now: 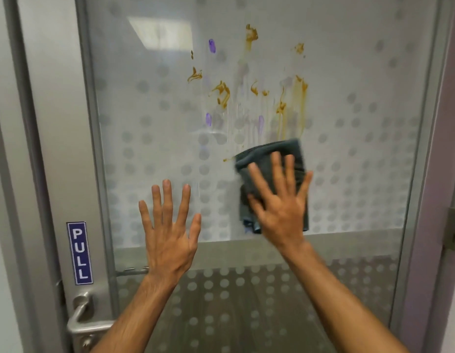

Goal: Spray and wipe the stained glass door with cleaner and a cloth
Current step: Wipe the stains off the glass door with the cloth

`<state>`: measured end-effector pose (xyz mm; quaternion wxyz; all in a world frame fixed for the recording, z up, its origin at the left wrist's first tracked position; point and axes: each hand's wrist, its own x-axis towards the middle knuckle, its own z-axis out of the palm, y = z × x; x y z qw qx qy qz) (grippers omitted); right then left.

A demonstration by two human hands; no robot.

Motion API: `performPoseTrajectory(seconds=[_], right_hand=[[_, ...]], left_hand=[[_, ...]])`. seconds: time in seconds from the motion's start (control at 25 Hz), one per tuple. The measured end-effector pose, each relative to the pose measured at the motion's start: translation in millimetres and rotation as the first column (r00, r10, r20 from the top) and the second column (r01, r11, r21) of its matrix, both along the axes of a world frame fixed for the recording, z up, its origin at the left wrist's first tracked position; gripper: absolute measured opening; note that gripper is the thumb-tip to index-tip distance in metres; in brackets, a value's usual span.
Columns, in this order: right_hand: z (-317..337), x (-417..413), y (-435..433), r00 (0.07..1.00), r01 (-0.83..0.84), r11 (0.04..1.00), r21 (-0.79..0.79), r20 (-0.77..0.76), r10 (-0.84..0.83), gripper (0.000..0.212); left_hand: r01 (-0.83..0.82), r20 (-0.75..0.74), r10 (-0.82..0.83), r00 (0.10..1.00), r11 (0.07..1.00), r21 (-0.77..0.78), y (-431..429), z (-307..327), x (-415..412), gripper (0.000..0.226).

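Observation:
A frosted glass door (361,72) with a dotted pattern fills the view. Brown stains (222,94) and purple marks (212,45) are spread over its upper middle, with wet streaks running down from them. A folded dark grey cloth (269,154) lies flat on the glass just below the brown drips. My right hand (280,200) presses it against the glass with fingers spread. Lower left of the cloth, my left hand (169,233) rests flat on the glass, fingers apart, holding nothing. No spray bottle is in view.
The door's metal frame (56,123) carries a blue PULL sign (79,253) and a lever handle (86,322) at the lower left. A metal crossbar (348,247) divides the glass below the hands. A hinge (454,228) and lilac wall edge stand at the right.

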<state>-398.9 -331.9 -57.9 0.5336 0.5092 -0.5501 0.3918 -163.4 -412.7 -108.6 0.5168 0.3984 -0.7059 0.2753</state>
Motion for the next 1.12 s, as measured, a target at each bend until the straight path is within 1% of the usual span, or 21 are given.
performPoseTrajectory(seconds=[0.08,0.12,0.16,0.2,0.24,0.28,0.32,0.36,0.4,0.44,0.52,0.56,0.6,0.64,0.68,0.72,0.8,0.84,0.92,1.0,1.12], right_hand=[[0.4,-20.4,10.6,0.965,0.024,0.995,-0.099,0.263,0.002,0.056],[0.5,-28.4,15.3,0.900,0.047,0.986,-0.158,0.435,0.027,0.057],[2.4,-34.8,19.2,0.782,0.070,0.970,-0.232,0.617,0.091,0.057],[7.2,-39.1,21.5,0.617,0.095,0.942,-0.323,0.762,0.199,0.057],[14.8,-41.4,23.0,0.441,0.123,0.902,-0.413,0.838,0.323,0.056],[23.6,-40.5,23.8,0.300,0.152,0.866,-0.476,0.857,0.419,0.056],[31.3,-35.2,23.5,0.225,0.175,0.844,-0.507,0.855,0.467,0.054],[37.4,-25.9,22.1,0.217,0.180,0.836,-0.519,0.850,0.481,0.053],[40.8,-12.3,19.4,0.262,0.165,0.836,-0.523,0.841,0.474,0.051],[42.1,4.7,14.8,0.338,0.135,0.845,-0.517,0.826,0.451,0.050],[39.4,44.9,2.4,0.534,0.044,0.893,-0.448,0.766,0.358,0.051],[36.3,64.7,-4.6,0.651,-0.022,0.923,-0.385,0.695,0.305,0.052],[32.2,82.8,-12.1,0.770,-0.092,0.951,-0.294,0.584,0.255,0.054],[27.9,96.9,-19.0,0.877,-0.141,0.973,-0.181,0.434,0.208,0.056],[24.7,105.3,-25.1,0.950,-0.158,0.985,-0.073,0.262,0.172,0.057],[22.3,107.9,-29.6,0.984,-0.152,0.988,0.007,0.099,0.150,0.057],[23.3,97.1,-31.7,0.984,-0.119,0.991,0.063,-0.125,0.126,0.057],[26.6,87.1,-30.1,0.975,-0.104,0.993,0.062,-0.189,0.114,0.058],[37.3,58.3,-21.1,0.966,-0.081,0.996,0.036,-0.243,0.087,0.060],[47.4,21.0,-6.5,0.983,-0.036,0.999,-0.017,-0.179,0.032,0.061],[50.7,-40.7,20.3,0.993,0.027,0.996,-0.080,0.114,-0.018,0.060]], left_hand=[[-0.012,0.008,0.012,1.000,1.000,0.006,1.1,-0.6,1.2,0.071],[-0.019,0.014,0.019,1.000,1.000,0.006,0.7,-1.2,1.7,0.072],[-0.026,0.018,0.026,1.000,1.000,0.010,-0.2,-1.8,1.6,0.072],[-0.028,0.019,0.028,0.999,1.000,0.013,-1.1,-2.5,1.8,0.072],[-0.027,0.017,0.027,0.999,1.000,0.014,-1.8,-3.1,1.7,0.072],[-0.027,0.016,0.027,1.000,1.000,0.014,-2.0,-3.1,1.6,0.072],[-0.027,0.019,0.027,0.999,1.000,0.016,-2.1,-3.0,1.6,0.071],[-0.026,0.023,0.026,0.999,0.999,0.018,-1.9,-3.1,1.7,0.072],[-0.022,0.024,0.022,0.999,1.000,0.020,-1.1,-3.6,1.6,0.072],[-0.022,0.023,0.021,1.000,1.000,0.019,-0.6,-3.5,1.5,0.072],[-0.022,0.019,0.022,1.000,1.000,0.017,-0.7,-3.0,1.9,0.072],[-0.015,0.017,0.015,1.000,1.000,0.010,-1.1,-3.4,1.5,0.072],[-0.008,0.018,0.008,1.000,1.000,-0.001,-2.0,-4.0,1.8,0.071],[-0.001,0.020,0.001,1.000,1.000,-0.009,-3.1,-4.6,2.6,0.071],[0.006,0.023,-0.006,1.000,1.000,-0.014,-4.7,-5.0,3.3,0.072],[0.012,0.029,-0.012,1.000,1.000,-0.016,-6.3,-5.6,4.1,0.074],[0.017,0.031,-0.016,0.999,1.000,-0.018,-8.4,-6.5,4.7,0.076],[0.010,0.029,-0.010,1.000,1.000,-0.017,-8.8,-6.2,4.8,0.074],[-0.002,0.017,0.002,1.000,1.000,-0.010,-8.1,-5.0,2.8,0.072],[-0.009,0.014,0.009,1.000,1.000,0.001,-5.4,-4.4,1.4,0.071],[-0.013,-0.003,0.013,1.000,1.000,0.020,-0.7,-1.4,-1.5,0.072]])
